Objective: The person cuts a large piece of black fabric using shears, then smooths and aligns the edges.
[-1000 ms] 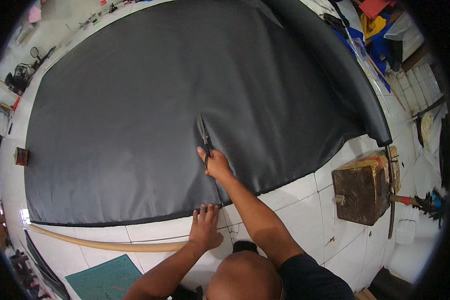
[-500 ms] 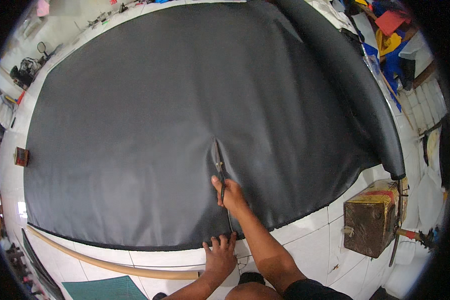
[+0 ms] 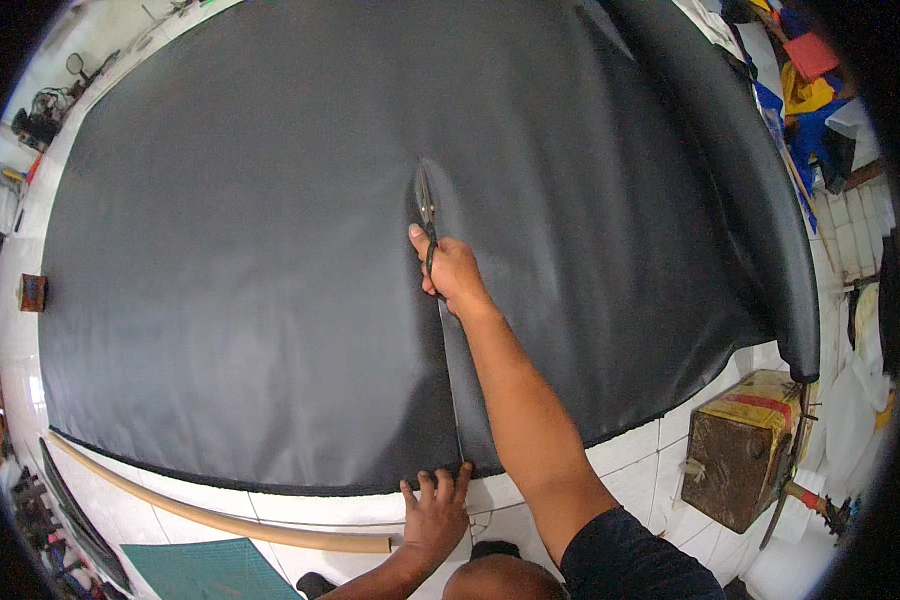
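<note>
Gripping scissors (image 3: pixel 429 216) in our right hand (image 3: pixel 453 268), we touch with our open left hand (image 3: pixel 436 514) the sheet (image 3: pixel 240 280), lying beneath the right, ahead of the left.

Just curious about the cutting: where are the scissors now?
In the head view, the scissors are in the right hand, slightly left of and above the picture's centre, at the far end of the slit in the black leather-like sheet.

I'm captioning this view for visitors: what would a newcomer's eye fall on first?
The huge black sheet filling most of the view, with a thick roll at its right. Then the scissors in the right hand, near the sheet's middle, and the slit running back to the left hand.
</note>
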Available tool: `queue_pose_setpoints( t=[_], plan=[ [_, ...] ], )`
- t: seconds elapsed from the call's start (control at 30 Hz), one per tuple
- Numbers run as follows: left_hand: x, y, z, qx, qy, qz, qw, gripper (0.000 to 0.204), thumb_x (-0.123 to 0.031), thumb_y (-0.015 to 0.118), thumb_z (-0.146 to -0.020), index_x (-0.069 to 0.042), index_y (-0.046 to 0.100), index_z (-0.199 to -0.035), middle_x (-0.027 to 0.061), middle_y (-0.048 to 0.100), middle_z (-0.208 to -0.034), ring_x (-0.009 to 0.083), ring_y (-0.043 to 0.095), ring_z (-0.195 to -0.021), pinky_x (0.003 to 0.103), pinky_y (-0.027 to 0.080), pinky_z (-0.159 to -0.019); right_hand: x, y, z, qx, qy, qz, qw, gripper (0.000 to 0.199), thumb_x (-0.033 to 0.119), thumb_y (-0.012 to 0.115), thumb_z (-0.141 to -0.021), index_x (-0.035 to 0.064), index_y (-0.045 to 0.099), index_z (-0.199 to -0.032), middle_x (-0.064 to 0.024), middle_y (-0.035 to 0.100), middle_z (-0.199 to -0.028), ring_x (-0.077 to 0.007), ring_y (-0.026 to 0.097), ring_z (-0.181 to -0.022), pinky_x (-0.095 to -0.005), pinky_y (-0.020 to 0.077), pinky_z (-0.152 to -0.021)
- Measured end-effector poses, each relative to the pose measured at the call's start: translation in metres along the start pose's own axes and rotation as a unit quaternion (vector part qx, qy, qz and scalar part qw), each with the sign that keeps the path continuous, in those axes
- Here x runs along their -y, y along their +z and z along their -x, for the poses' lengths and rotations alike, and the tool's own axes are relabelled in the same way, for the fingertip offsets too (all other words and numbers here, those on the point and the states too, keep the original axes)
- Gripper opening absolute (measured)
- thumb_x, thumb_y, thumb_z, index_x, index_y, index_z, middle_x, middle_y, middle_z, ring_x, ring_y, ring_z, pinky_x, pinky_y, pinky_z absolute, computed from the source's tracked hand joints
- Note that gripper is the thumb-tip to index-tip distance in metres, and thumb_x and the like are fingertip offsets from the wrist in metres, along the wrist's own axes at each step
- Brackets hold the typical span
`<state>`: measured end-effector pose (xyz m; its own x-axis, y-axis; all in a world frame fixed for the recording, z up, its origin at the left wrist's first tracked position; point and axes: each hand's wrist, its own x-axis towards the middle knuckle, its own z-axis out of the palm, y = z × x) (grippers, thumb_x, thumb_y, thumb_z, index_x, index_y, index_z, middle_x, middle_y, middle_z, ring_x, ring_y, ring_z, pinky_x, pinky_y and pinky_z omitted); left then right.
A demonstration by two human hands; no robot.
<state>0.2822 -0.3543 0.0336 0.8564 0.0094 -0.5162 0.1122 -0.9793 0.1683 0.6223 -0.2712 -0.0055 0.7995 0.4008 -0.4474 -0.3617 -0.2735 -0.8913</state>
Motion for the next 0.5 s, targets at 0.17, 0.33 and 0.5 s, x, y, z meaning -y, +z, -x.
queue_pose_setpoints(
  t=[0.17, 0.33, 0.5],
  plan=[
    [0.001, 0.000, 0.001, 0.020, -0.001, -0.012, 1.000, 0.082, -0.046, 0.063, -0.084, -0.018, 0.026, -0.153, 0.0210, 0.042, -0.130, 0.0443, 0.043, -0.122, 0.069, 0.030, -0.101, -0.001, 0.003, -0.004, 0.014, 0.012, -0.016, 1.000, 0.056, 0.056, 0.063, -0.088, 0.0057, 0.053, -0.067, -0.0038, 0.051, -0.057, -0.0149, 0.050, -0.044, -0.0303, 0.0417, -0.044],
    [0.002, -0.001, 0.003, 0.050, 0.004, 0.011, 0.999, 0.083, -0.047, 0.060, -0.086, -0.020, 0.021, -0.154, 0.0226, 0.041, -0.134, 0.0457, 0.041, -0.124, 0.070, 0.026, -0.103, 0.024, 0.005, -0.051, 0.011, 0.008, 0.008, 1.000, 0.061, 0.058, 0.062, -0.087, 0.0034, 0.054, -0.062, -0.0068, 0.054, -0.055, -0.0180, 0.055, -0.044, -0.0322, 0.0438, -0.044],
    [0.000, -0.002, -0.001, 0.006, 0.005, 0.032, 0.999, 0.073, -0.037, 0.059, -0.084, -0.019, 0.033, -0.150, 0.0195, 0.044, -0.129, 0.0428, 0.043, -0.122, 0.069, 0.033, -0.098, 0.049, 0.000, -0.115, -0.010, -0.003, -0.019, 1.000, 0.056, 0.053, 0.065, -0.087, 0.0036, 0.055, -0.064, -0.0067, 0.054, -0.056, -0.0181, 0.054, -0.044, -0.0330, 0.0437, -0.043]
  ],
)
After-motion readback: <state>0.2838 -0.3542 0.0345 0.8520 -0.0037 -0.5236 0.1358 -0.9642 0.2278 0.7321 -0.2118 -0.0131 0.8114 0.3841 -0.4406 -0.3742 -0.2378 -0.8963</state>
